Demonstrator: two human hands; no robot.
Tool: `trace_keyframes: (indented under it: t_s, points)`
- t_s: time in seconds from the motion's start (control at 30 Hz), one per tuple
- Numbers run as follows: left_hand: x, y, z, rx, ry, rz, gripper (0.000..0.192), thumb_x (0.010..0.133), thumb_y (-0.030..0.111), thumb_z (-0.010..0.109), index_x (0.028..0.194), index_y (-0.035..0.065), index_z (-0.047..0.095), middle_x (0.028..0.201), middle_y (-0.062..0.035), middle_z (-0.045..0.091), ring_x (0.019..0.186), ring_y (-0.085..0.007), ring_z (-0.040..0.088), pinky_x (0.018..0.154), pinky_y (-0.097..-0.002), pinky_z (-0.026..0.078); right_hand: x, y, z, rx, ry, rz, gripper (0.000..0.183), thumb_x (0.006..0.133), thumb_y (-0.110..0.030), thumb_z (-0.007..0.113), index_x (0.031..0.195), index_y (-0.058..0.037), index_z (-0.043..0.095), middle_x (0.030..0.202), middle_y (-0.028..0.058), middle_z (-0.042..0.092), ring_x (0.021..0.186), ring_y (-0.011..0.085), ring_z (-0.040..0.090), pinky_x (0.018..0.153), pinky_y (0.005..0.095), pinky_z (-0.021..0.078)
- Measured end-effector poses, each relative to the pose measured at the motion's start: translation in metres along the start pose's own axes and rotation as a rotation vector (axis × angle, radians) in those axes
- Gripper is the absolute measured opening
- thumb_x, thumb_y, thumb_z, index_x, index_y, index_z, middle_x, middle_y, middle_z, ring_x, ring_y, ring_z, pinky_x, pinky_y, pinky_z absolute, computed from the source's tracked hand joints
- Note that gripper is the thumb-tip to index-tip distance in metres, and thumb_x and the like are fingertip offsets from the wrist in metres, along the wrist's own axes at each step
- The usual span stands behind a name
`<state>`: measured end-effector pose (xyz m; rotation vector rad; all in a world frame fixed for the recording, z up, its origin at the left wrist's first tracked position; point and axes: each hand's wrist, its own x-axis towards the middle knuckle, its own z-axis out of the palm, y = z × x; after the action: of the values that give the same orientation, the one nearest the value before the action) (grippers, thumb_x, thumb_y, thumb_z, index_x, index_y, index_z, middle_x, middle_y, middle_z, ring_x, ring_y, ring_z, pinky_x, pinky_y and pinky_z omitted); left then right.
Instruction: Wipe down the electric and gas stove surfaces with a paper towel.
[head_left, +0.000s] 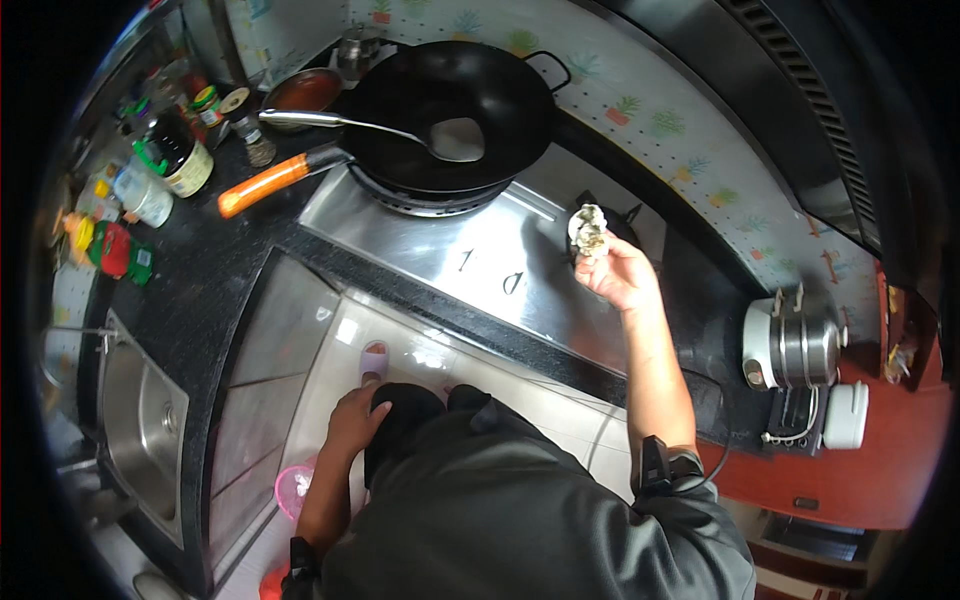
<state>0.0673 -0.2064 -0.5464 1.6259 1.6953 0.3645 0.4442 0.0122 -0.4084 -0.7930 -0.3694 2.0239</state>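
My right hand (616, 276) holds up a crumpled whitish wad (589, 231) with dark stains, perhaps a used cloth or tissue, above the right side of the stainless-steel gas stove (420, 244). My left hand (358, 420) hangs beside my left thigh, its fingers partly out of sight; nothing shows in it. On the left burner sits a black wok (390, 90) with an orange wooden handle (262, 186). A metal wok spatula (456, 140) lies across it, its handle past the rim. The right burner (622, 225) is partly hidden behind my right hand.
Sauce bottles (180, 154), a pepper grinder (259, 146) and a red-brown bowl (306, 91) stand on the black counter at left. A steel sink (142, 427) is at lower left. A steamer pot (799, 341) stands right, a range hood (720, 75) overhead. A pink bin (289, 491) is on the floor.
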Motion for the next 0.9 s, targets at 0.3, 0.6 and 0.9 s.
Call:
trace_keyframes:
  t_s: [0.3, 0.6, 0.9]
  points:
    - [-0.051, -0.009, 0.008, -0.016, -0.085, -0.272, 0.052, 0.082, 0.039, 0.058, 0.118, 0.0029, 0.052, 0.114, -0.0184, 0.056, 0.108, -0.0335, 0.051, 0.092, -0.0388, 0.041, 0.065, 0.07, 0.025, -0.17, -0.09, 0.369, 0.016, 0.085, -0.009, 0.051, 0.099, -0.0033, 0.055, 0.079, 0.0073, 0.06, 0.061, 0.014, 0.053, 0.053, 0.025, 0.0428]
    - [-0.06, -0.039, -0.005, -0.028, -0.024, -0.237, 0.051, 0.081, 0.04, 0.058, 0.117, 0.0049, 0.054, 0.113, -0.019, 0.056, 0.106, -0.0347, 0.052, 0.091, -0.0406, 0.041, 0.085, 0.144, 0.039, -0.611, 0.273, 0.104, 0.014, 0.087, -0.009, 0.049, 0.096, -0.0036, 0.059, 0.075, 0.0021, 0.06, 0.057, 0.0087, 0.05, 0.046, 0.0198, 0.0382]
    - [-0.069, -0.091, -0.04, -0.036, 0.087, -0.221, 0.048, 0.08, 0.038, 0.059, 0.114, 0.0046, 0.055, 0.109, -0.0183, 0.057, 0.103, -0.0356, 0.053, 0.088, -0.0421, 0.042, 0.089, 0.164, 0.097, -0.151, 0.113, 0.579, 0.016, 0.085, -0.01, 0.05, 0.098, -0.003, 0.055, 0.077, 0.0064, 0.06, 0.062, 0.0146, 0.054, 0.056, 0.0269, 0.0434]
